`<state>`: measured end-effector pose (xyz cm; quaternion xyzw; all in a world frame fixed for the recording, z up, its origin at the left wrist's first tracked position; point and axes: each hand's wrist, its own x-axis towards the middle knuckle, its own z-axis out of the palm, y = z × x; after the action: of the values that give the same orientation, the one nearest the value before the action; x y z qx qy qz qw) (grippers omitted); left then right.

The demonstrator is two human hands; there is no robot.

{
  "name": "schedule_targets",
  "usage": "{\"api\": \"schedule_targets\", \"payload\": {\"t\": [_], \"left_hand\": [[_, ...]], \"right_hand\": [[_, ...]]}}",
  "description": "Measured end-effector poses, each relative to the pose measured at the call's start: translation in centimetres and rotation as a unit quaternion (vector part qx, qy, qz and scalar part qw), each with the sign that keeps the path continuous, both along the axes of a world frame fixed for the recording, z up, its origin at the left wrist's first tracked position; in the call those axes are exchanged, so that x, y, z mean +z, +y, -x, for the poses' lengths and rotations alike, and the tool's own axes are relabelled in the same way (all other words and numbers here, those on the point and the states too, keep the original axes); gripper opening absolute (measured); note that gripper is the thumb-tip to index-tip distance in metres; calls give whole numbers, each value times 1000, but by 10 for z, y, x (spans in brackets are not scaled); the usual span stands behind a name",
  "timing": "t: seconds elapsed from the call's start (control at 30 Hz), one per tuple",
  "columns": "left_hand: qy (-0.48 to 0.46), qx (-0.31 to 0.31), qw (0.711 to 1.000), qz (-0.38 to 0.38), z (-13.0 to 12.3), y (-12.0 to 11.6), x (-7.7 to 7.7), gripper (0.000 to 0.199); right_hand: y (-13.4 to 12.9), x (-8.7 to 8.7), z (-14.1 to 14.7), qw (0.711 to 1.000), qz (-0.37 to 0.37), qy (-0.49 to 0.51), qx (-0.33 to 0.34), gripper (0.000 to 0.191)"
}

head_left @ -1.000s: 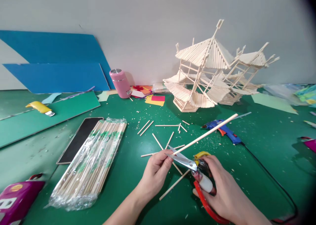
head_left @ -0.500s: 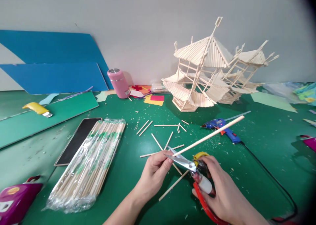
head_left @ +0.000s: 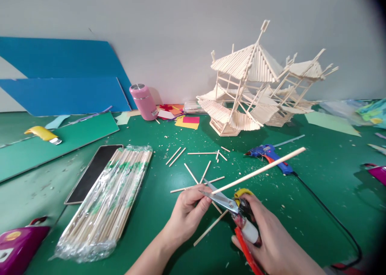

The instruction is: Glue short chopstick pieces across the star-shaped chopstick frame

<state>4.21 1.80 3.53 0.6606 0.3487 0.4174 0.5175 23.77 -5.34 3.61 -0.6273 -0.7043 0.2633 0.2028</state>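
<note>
Pinched in my left hand is the near end of a long wooden stick, which slants up to the right. My right hand is wrapped round the red and yellow handles of the scissors. The scissor blades are parted around the stick, close to my left fingertips. Several cut sticks lie scattered on the green table beyond and below my hands.
A wrapped stick bundle overlaps a black phone at left. A blue glue gun with its cable lies right. Behind stand a stick-built pavilion model and a pink bottle. A yellow cutter rests far left.
The stick's far end has swung slightly down and to the right. The scissors have shifted slightly left, with my hands still holding the same things.
</note>
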Motion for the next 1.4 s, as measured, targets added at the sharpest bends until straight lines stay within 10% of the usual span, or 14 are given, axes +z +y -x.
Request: {"api": "schedule_targets", "payload": {"t": [0.57, 0.93, 1.2, 1.4], "left_hand": [[-46, -63, 995, 68, 3, -1, 7, 21], [-244, -173, 898, 322, 2, -5, -3, 17], [-212, -90, 930, 285, -3, -3, -9, 21], [-248, -144, 895, 342, -1, -3, -6, 24]], "right_hand": [[2, 1, 5, 997, 72, 39, 3, 38], [-2, -2, -8, 996, 82, -3, 39, 49], [5, 4, -1, 993, 112, 15, 19, 31], [0, -1, -4, 995, 89, 13, 30, 39]]}}
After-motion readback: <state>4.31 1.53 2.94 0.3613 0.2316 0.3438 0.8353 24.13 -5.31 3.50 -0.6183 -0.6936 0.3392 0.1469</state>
